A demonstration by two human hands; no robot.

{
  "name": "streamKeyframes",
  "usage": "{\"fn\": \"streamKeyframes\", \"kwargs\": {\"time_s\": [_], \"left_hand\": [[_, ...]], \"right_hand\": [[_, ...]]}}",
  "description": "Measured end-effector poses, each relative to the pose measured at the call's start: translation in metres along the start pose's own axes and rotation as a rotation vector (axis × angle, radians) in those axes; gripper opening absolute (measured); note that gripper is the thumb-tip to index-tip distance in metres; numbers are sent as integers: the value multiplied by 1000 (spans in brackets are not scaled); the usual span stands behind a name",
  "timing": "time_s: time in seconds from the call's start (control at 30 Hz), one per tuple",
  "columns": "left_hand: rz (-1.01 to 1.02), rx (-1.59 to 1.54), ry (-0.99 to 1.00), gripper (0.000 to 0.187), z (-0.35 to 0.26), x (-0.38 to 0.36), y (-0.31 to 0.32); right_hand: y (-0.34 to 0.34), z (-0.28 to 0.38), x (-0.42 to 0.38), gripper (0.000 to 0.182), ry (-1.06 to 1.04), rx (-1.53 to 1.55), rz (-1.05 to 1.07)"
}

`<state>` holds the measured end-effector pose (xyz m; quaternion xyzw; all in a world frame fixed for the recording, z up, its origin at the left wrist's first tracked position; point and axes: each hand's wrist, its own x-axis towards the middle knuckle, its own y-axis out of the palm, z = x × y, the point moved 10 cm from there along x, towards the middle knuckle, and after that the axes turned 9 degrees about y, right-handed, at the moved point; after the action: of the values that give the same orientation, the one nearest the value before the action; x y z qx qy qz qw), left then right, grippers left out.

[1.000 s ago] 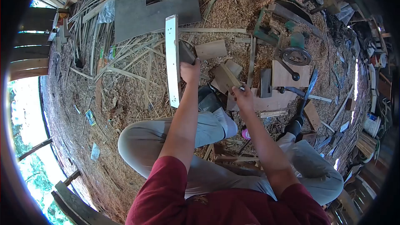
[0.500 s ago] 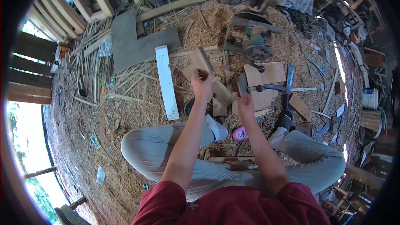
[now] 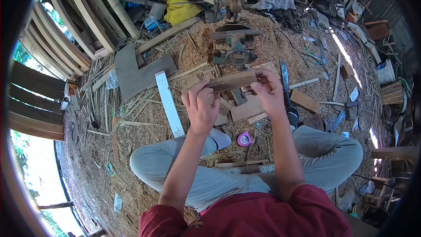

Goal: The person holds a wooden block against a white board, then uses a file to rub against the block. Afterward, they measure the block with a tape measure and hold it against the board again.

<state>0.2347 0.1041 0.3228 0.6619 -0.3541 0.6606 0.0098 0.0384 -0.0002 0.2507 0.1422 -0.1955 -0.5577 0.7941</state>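
Both my hands hold a brown wooden piece point(image 3: 232, 80) level above the floor. My left hand point(image 3: 201, 105) grips its left end, fingers curled over the near side. At the other end, my right hand point(image 3: 268, 92) has its thumb and fingers closed round the wood. Beneath the piece lies a dark metal tool head point(image 3: 239, 97), partly hidden. A pale flat board point(image 3: 247, 109) rests on the ground below my right hand. The pink tape measure point(image 3: 244, 139) lies between my legs.
A green machine with a round wheel point(image 3: 237, 56) stands ahead among wood shavings. To the left are a white strip with holes point(image 3: 169, 105) and a grey L-shaped sheet point(image 3: 131, 71). A long dark blade-like tool point(image 3: 285, 77) and a wood block point(image 3: 304, 101) lie right.
My right hand has left the dark metal tool head and taken the right end of the wooden piece. The piece has turned from slanting to nearly level. The camera view has shifted.
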Motion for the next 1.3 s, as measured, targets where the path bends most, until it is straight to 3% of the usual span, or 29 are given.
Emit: {"fn": "streamKeyframes", "kwargs": {"time_s": [0.13,0.23,0.33,0.6,0.73,0.83,0.93,1.1,1.3], "left_hand": [[-52,60,94,58,-29,23,-15],[53,188,132,47,-48,38,-18],[-54,134,213,43,-56,41,-28],[-185,86,370,41,-69,48,-51],[-208,70,384,46,-74,58,-58],[-66,61,236,68,-73,84,-48],[234,-117,12,70,-61,84,-27],[278,-272,-159,75,-60,68,-14],[272,-452,-323,71,-55,62,-9]], "right_hand": [[1,30,-9,35,-112,11,25],[5,51,-15,36,-177,-49,62],[10,69,-20,36,-227,-83,95],[19,100,-31,31,-340,50,263],[17,105,-34,32,-359,-18,217],[14,114,-36,35,-330,-55,115],[6,119,-35,38,-232,-82,7],[-6,106,-28,42,-18,-171,-121],[-3,111,-27,38,-69,-139,-97]]}}
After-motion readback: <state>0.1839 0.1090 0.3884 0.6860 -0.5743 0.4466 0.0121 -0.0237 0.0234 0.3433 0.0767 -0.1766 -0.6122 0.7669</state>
